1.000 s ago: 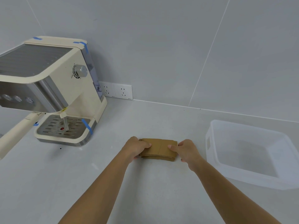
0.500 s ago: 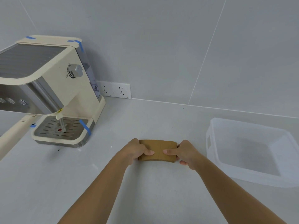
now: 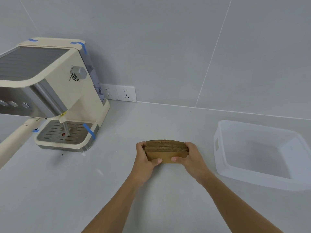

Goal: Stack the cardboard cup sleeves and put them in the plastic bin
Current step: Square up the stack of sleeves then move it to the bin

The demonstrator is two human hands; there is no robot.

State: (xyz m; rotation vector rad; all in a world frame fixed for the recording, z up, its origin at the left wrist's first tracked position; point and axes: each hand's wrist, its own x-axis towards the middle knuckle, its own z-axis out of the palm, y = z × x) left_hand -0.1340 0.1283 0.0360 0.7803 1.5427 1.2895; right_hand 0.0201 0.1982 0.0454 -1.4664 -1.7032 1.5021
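Head view: the left hand (image 3: 146,160) and right hand (image 3: 189,158) clamp the stack of cup sleeves (image 3: 166,151) between them, tipped on edge, long axis running hand to hand. The empty plastic bin (image 3: 217,145) sits right of the grip, nearer the right hand.

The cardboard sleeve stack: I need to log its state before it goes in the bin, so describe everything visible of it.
The sleeve stack is brown corrugated cardboard, flattened curved pieces stood on edge, layered edges facing up. The left hand and right hand clamp its ends, thumbs on the near face. It is over the grey counter, left of the bin.
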